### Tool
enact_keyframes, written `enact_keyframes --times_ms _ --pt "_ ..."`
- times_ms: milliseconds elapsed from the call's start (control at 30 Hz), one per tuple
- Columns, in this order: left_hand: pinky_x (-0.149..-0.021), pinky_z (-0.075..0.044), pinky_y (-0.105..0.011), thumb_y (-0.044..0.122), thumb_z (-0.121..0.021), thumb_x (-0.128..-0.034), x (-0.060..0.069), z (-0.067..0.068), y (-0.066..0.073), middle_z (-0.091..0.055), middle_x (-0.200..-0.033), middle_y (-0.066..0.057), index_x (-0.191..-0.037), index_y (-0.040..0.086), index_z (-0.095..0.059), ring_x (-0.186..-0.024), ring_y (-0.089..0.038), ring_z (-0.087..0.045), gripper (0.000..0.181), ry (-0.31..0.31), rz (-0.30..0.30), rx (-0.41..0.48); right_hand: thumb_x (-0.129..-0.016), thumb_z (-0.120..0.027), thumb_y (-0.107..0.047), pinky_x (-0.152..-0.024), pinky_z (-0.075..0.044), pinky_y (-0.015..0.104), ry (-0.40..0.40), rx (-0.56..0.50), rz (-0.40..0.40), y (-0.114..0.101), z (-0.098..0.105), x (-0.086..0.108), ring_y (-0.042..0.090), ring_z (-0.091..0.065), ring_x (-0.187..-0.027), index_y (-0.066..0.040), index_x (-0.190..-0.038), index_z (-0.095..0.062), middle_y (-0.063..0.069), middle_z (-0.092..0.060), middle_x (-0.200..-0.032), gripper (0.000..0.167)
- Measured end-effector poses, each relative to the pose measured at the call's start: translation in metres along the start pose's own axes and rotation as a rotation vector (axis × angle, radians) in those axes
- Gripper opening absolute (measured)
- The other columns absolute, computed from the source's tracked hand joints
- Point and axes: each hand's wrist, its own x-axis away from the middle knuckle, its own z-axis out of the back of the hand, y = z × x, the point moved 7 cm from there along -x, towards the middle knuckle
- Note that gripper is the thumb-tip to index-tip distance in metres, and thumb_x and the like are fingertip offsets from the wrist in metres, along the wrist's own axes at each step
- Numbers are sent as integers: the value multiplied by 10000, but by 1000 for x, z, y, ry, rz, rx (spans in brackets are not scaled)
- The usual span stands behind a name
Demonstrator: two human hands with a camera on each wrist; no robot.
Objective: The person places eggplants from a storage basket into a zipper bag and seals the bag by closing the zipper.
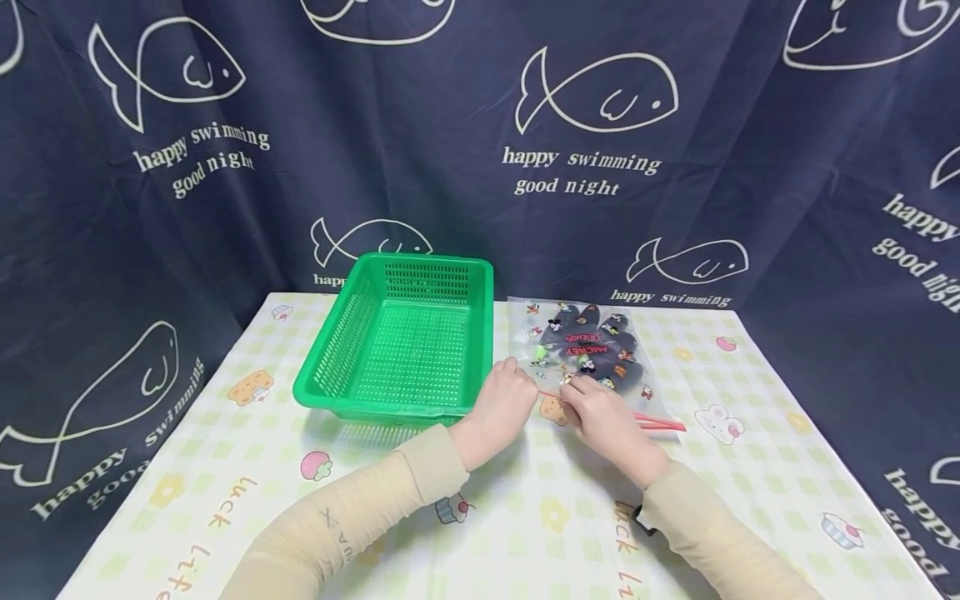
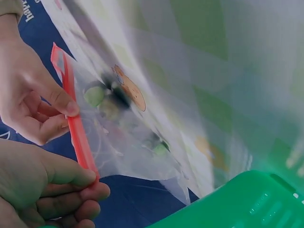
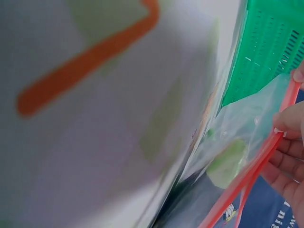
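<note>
A clear zip bag (image 1: 647, 367) with cartoon prints and a red zip strip (image 2: 80, 137) lies at the table's right side. Through its plastic show dark, elongated things (image 1: 592, 346) with pale green parts (image 3: 228, 164); their kind is unclear. My left hand (image 1: 506, 402) pinches one end of the strip between thumb and fingers. Farther along, my right hand (image 1: 606, 421) pinches the strip near a small whitish piece (image 3: 280, 131). To the right of that hand the strip's two red edges (image 1: 660, 423) stand apart.
A green perforated basket (image 1: 318, 392) stands left of the bag, close to my left hand, and only its mesh bottom shows inside. The table (image 1: 247, 475) has a printed checked cloth. Behind it hangs a dark blue curtain (image 1: 465, 108) with fish drawings.
</note>
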Motion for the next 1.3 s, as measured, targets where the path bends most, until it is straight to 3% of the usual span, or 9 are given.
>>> enact_keyframes --times_ms 200,367,500,600,767,1067,1300 --pt "-648 -381 -235 131 -693 -759 -3 -2 0 -636 -718 53 -816 166 -717 -709 -124 -467 71 -21 29 -23 -735 -706 -31 -659 -494 354 43 -26 -13 2 4 2 193 -578 -724 -79 -810 -608 11 -593 -766 132" --pt "-678 -399 -250 173 -690 -768 -9 2 11 -618 -745 62 -850 175 -684 -725 -125 -493 82 12 39 -42 -724 -707 -16 -641 -487 336 45 -46 -44 2 5 1 183 -562 -717 -70 -843 -606 10 -575 -758 165" --pt "-709 -410 -267 338 -722 -778 -13 3 25 -619 -805 48 -938 162 -659 -758 -134 -520 246 9 22 -7 -726 -712 -38 -637 -485 337 43 -41 -61 1 5 0 189 -547 -717 -69 -806 -574 17 -555 -747 163" --pt "-732 -398 -281 481 -718 -730 -15 -1 31 -617 -843 40 -975 167 -659 -790 -141 -515 403 -16 26 17 -714 -729 -44 -653 -499 353 46 -28 -68 2 5 -1 208 -557 -733 -60 -797 -572 29 -567 -758 178" --pt "-745 -390 -287 543 -702 -698 -16 -4 33 -623 -839 52 -943 193 -671 -797 -138 -525 429 10 27 26 -699 -736 -46 -662 -506 360 55 -17 -69 3 5 -1 222 -564 -751 -48 -807 -585 39 -576 -775 185" --pt "-718 -390 -263 540 -688 -726 -16 -9 35 -619 -813 65 -899 208 -674 -760 -121 -544 374 67 -7 7 -708 -703 -45 -698 -496 371 41 3 -48 3 4 1 235 -553 -773 -35 -839 -577 60 -573 -808 181" --pt "-706 -370 -261 309 -688 -808 -12 -9 36 -597 -798 66 -894 204 -677 -735 -111 -517 137 58 -24 8 -652 -721 30 -676 -467 361 39 -50 -36 5 4 7 208 -516 -734 -63 -773 -541 30 -528 -765 236"
